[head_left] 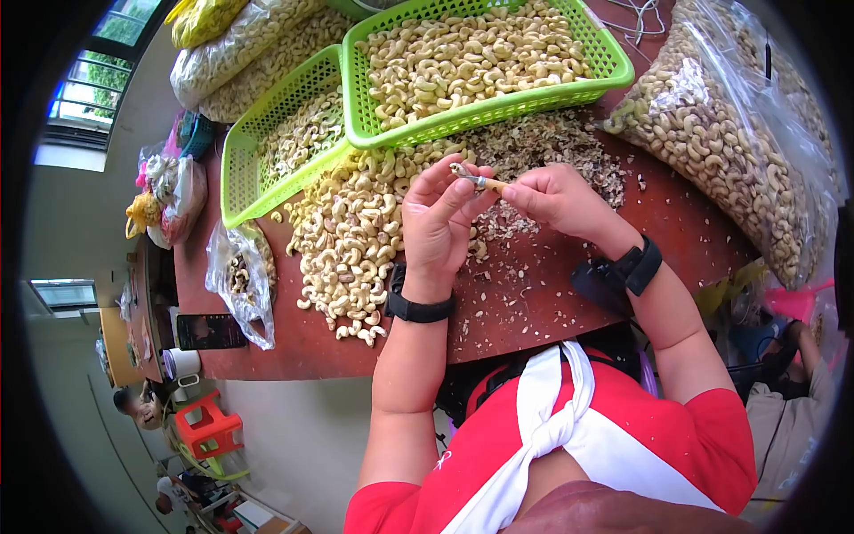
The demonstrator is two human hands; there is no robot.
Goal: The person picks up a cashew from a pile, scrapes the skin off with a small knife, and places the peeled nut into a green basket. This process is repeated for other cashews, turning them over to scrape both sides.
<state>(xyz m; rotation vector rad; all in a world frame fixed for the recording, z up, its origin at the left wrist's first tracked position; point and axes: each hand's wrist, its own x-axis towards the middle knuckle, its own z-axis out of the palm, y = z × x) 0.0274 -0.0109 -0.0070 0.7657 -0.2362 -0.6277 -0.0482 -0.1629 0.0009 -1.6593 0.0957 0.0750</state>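
Observation:
My right hand [553, 203] is closed around the wooden handle of a small peeling knife [492, 185], whose metal end points left. Its tip meets a cashew nut [457, 169] pinched in the fingers of my left hand [438, 218]. Beneath and left of my hands spreads a pile of cashews [351, 231] on the red-brown table [507, 311]. Peeled skin scraps [551, 147] lie heaped just beyond my right hand, with crumbs scattered nearer the front edge.
Behind the pile stand a large green basket [391, 133] and a smaller green basket [233, 178], both holding cashews. A big clear bag of cashews [721, 142] leans at right. On the left lie a small plastic bag [238, 276] and a phone [211, 331]. Other people are in the background.

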